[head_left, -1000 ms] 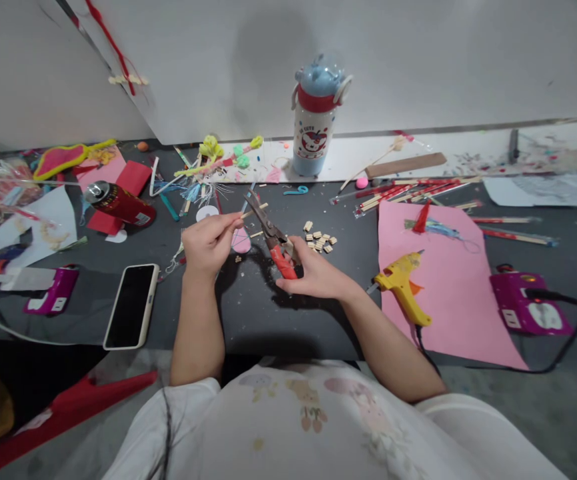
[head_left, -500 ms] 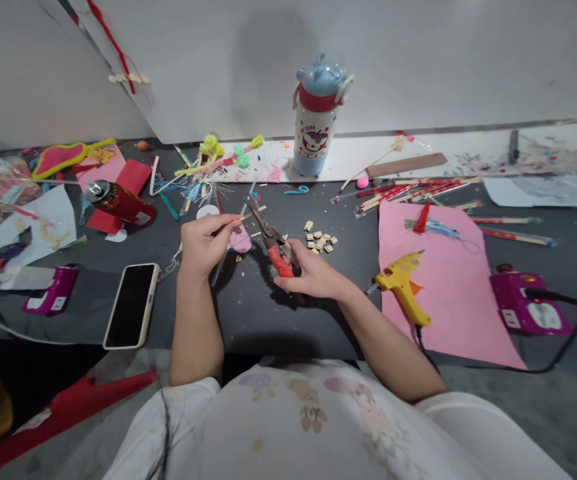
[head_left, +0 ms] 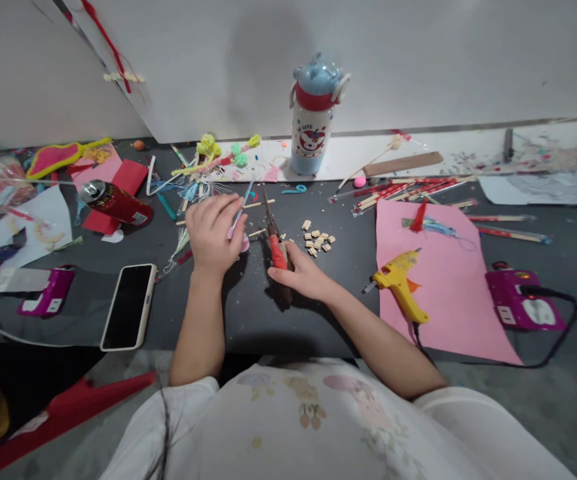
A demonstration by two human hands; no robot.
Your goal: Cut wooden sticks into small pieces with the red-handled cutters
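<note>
The right hand [head_left: 302, 269] is gripping the red-handled pliers [head_left: 277, 252], fingers closing around the handles, while the dark metal tips are pointing away from the person over the table [head_left: 261, 323]. The left hand [head_left: 214, 233] is holding its fingers loosely bent and slightly apart, just left of the pliers; a clear bluish strip [head_left: 249, 191] is running between thumb and fingers (whether they are pinching it, I cannot tell). A thin wooden stick [head_left: 255, 205] is sticking out beyond the left fingertips, near the pliers' tips. Short wooden pieces [head_left: 317, 236] are lying in a loose cluster right of the pliers. Farther right, a yellow glue gun [head_left: 401, 287] is resting on pink paper [head_left: 451, 293], and a water bottle [head_left: 312, 123] is standing behind.
</note>
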